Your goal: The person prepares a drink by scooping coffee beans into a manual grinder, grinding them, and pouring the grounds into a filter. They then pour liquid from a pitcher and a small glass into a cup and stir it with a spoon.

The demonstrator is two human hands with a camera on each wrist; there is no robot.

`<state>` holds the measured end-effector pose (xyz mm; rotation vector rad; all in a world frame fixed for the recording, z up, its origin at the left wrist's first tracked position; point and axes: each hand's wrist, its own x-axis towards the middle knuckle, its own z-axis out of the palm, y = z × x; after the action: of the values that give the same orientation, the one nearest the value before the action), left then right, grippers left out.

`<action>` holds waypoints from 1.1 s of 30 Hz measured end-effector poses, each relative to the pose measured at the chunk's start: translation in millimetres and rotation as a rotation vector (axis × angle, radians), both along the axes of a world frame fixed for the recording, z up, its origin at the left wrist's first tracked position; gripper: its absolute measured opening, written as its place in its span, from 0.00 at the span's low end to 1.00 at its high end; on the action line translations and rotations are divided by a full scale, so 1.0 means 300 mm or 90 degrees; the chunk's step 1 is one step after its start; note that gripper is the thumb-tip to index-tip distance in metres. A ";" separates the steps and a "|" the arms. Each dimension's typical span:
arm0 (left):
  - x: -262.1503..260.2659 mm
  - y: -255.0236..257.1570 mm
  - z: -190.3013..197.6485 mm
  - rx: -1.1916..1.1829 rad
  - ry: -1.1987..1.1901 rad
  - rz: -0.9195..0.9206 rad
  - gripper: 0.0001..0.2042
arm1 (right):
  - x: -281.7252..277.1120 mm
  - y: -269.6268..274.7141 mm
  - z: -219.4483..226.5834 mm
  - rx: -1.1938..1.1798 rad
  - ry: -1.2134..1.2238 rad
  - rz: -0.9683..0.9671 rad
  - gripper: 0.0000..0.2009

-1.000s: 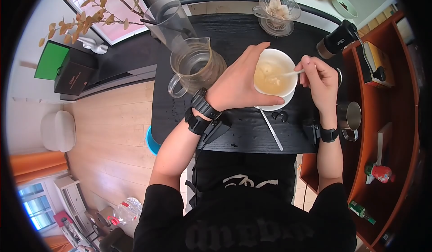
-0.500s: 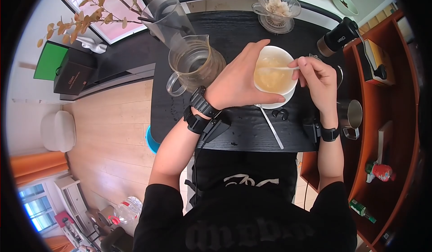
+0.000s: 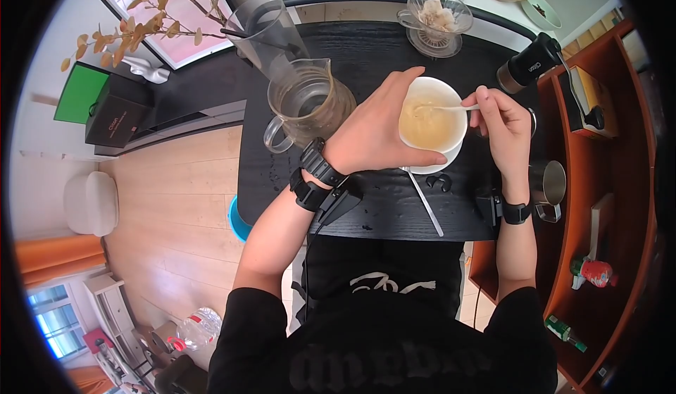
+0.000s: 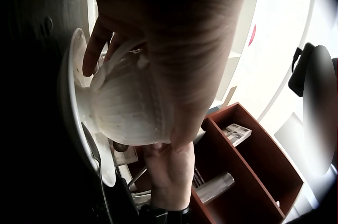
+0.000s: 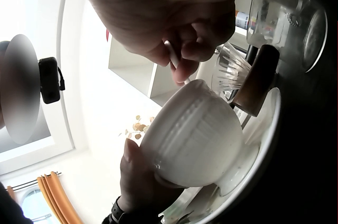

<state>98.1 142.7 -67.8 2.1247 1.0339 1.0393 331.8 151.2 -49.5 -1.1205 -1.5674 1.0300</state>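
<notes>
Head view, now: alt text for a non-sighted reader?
A person's right hand holds a pale utensil dipped into yellowish liquid in a white bowl that the left hand grips. The bowl rests on a white saucer on a black table, with a glass pitcher to its left and a glass dripper beyond.

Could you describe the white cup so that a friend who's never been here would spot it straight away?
On the black table, look between the left hand and the right hand. There the cup, ribbed on its sides, sits on a white saucer. Unlike the see-through jug nearby, it is white and holds a pale yellow liquid.
</notes>
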 end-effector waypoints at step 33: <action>-0.001 -0.003 0.005 -0.081 -0.008 -0.016 0.57 | 0.005 -0.009 0.011 0.002 -0.006 0.002 0.13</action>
<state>97.7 141.9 -66.4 2.0221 1.0366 0.9472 333.5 148.5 -46.3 -1.1220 -1.5782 1.0257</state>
